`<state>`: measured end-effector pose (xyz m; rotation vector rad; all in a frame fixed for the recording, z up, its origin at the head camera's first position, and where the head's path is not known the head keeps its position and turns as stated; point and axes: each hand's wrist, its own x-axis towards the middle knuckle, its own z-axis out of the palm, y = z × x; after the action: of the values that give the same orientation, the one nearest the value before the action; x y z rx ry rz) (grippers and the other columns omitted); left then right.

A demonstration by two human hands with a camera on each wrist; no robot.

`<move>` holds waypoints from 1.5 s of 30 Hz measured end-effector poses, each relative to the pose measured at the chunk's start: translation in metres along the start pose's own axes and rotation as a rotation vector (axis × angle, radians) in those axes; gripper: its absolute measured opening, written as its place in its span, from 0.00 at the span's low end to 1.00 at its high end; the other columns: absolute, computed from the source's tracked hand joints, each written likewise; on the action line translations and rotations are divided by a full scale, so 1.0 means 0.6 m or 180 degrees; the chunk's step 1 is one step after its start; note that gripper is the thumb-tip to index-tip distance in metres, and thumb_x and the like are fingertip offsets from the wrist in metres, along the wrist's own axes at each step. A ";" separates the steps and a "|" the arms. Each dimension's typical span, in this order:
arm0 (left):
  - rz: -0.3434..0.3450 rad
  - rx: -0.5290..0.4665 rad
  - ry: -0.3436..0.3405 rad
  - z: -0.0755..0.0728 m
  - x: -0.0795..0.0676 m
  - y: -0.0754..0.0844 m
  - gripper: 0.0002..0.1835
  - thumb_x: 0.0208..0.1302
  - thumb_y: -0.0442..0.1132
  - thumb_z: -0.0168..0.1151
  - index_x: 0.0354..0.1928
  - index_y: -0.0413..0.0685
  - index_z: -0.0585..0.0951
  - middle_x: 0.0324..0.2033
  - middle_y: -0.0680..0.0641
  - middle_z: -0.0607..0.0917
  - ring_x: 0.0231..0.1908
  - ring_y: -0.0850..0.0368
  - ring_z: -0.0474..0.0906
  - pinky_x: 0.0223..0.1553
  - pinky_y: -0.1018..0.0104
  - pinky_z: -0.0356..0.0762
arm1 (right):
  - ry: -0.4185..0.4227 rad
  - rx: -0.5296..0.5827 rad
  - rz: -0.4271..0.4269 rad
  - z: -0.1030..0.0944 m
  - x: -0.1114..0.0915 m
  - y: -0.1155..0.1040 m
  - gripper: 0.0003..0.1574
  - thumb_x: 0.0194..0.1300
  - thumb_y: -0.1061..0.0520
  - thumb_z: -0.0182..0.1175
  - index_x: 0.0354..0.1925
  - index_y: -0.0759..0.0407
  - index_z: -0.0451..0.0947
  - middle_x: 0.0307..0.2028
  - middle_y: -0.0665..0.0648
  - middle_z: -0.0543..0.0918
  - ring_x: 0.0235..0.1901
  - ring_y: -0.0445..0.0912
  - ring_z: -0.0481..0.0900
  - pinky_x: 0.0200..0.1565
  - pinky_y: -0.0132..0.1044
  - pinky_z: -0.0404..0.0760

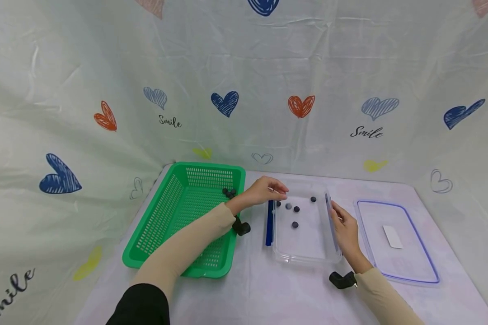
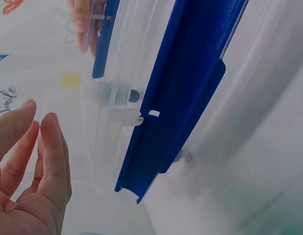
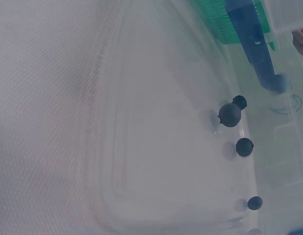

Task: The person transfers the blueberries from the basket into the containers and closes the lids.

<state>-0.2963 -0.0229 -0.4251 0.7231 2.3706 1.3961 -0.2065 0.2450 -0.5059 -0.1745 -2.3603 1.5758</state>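
Observation:
A clear plastic box (image 1: 309,246) with blue side flaps stands on the table, several small dark balls (image 1: 295,225) lying loose on its bottom. Over the box's left rim hovers my left hand (image 1: 264,192); the left wrist view shows its thumb and fingers apart with nothing between them. Near those fingers the long blue flap (image 2: 176,98) hangs outward from the box's side. My right hand (image 1: 347,228) holds the box's right side, with fingertips at the upper edge by the other flap. More balls show in the right wrist view, such as a large dark ball (image 3: 230,115) along the wall.
To the left sits a green perforated basket (image 1: 183,219) with several dark balls (image 1: 229,193) in its right part, under my left forearm. The clear lid (image 1: 408,257) with a blue seal and a white label lies at right. A patterned curtain (image 1: 268,67) closes off the back.

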 end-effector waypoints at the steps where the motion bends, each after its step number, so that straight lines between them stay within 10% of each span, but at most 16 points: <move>1: -0.0006 0.0011 0.0005 -0.001 0.000 0.000 0.10 0.64 0.36 0.70 0.46 0.44 0.87 0.42 0.51 0.88 0.44 0.59 0.80 0.46 0.71 0.80 | -0.0008 0.0005 -0.0001 0.000 0.000 0.000 0.26 0.78 0.57 0.53 0.67 0.68 0.70 0.62 0.68 0.76 0.41 0.27 0.71 0.40 0.13 0.70; 45: -0.0230 -0.0355 0.0628 -0.138 -0.068 -0.031 0.16 0.70 0.37 0.65 0.56 0.39 0.82 0.52 0.39 0.82 0.51 0.45 0.81 0.54 0.52 0.80 | -0.0091 0.0048 0.0162 -0.003 0.005 -0.003 0.27 0.78 0.57 0.52 0.69 0.65 0.68 0.64 0.66 0.74 0.44 0.31 0.71 0.41 0.13 0.70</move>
<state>-0.3081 -0.1135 -0.4013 0.4852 2.4131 1.6203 -0.2084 0.2467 -0.5030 -0.2116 -2.3828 1.6294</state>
